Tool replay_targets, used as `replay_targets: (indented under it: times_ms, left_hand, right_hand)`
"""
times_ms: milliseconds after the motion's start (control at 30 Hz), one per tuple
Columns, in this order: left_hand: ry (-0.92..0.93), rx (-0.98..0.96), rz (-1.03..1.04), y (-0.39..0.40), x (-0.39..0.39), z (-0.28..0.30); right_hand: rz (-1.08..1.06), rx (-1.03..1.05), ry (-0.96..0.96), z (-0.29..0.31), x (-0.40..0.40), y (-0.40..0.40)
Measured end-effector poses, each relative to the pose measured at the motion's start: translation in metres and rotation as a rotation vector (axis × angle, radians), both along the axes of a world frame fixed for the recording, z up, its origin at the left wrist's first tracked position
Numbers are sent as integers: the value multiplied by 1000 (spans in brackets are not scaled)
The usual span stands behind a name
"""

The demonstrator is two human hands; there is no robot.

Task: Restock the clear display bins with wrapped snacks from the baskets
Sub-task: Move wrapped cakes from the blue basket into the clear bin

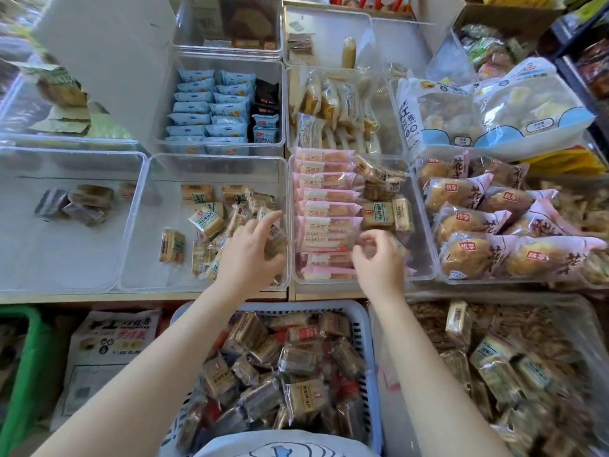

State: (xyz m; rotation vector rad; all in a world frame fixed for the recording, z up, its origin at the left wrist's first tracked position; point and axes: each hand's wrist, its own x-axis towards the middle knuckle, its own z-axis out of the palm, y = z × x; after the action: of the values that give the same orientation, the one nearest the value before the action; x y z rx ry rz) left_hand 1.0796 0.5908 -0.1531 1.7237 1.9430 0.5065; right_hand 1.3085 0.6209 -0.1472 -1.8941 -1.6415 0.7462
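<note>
My left hand (pixel 250 258) grips a brown wrapped snack (pixel 276 246) just above the right side of a clear bin (pixel 138 222) that holds several loose snacks of the same kind. My right hand (pixel 379 263) hovers over the neighbouring clear bin (pixel 425 232), its fingers curled round what looks like a clear-wrapped snack (pixel 374 249), mostly hidden by the fingers. That bin holds pink bread packs (pixel 326 209) on the left and brown wrapped snacks (pixel 379 212) on the right. Below my arms, a blue basket (pixel 364 321) is full of wrapped snacks.
A grey crate (pixel 392 407) of wrapped snacks stands to the right of the blue basket. Bread buns in pink wrappers (pixel 478 222) fill the bin at right. A nearly bare clear bin (pixel 19 245) lies at left, and blue packets (pixel 211 110) fill a bin behind. The shelf edge (pixel 131 296) runs below the bins.
</note>
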Motion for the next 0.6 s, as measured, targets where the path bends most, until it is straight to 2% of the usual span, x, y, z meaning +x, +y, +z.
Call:
replay_targets:
  times_ms: [100,300,467,600]
  left_hand:
    - [258,-141,-68,-7,-5,-35]
    - [308,-72,-40,-15,1,-55]
    - [284,-42,-19,-18,1,-54]
    - [161,14,17,-21,-4,-56]
  right_hand:
    - [-112,-154,-288,-25,36,17]
    - [-100,-473,-499,-43,54,35]
    - [-189,-507,-537,-44,50,42]
    - [-233,-425,-412,-27,45,27]
